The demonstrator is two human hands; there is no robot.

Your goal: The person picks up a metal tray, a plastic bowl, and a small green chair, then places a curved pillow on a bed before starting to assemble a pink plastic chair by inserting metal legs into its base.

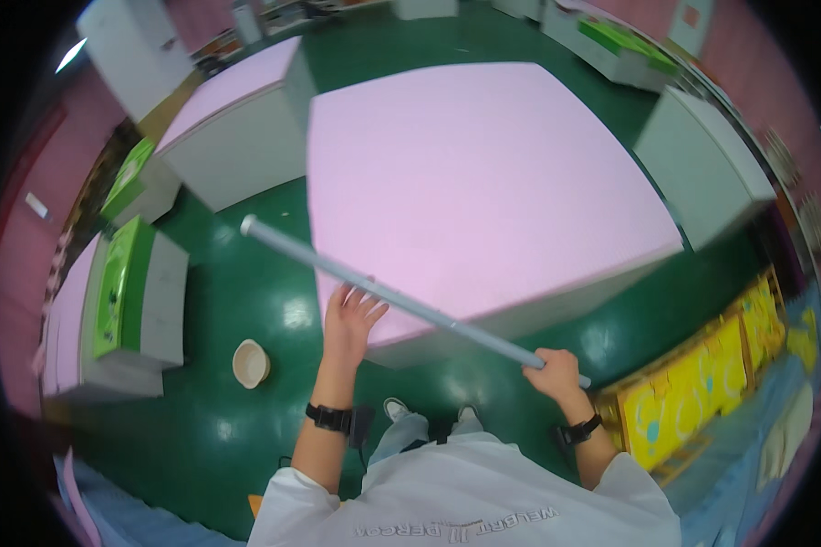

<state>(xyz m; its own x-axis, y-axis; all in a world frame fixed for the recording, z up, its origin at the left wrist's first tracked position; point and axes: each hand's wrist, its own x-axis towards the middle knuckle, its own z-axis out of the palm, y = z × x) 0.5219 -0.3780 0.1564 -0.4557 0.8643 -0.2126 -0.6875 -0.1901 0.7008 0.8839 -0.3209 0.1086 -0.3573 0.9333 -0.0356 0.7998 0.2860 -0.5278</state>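
A long grey-blue telescopic rod [410, 308] with a white cap at its far end slants across my front, from the upper left down to the lower right. My right hand [553, 372] is closed round it near its lower end, and a short piece sticks out past the fist. My left hand [349, 319] is open under the rod's middle, fingers spread, with the fingertips up against or just behind it. Beneath the rod is the near left edge of a large table with a pink top [465, 173]. Each wrist wears a black strap.
A cream bucket [251, 364] stands on the green floor [223, 301] to my left. White cabinets with green tops [126, 287] line the left side. Another pink-topped table [233, 96] is at the far left. Yellow-covered wooden beds [693, 387] stand close on my right, beside blue cloth [739, 447].
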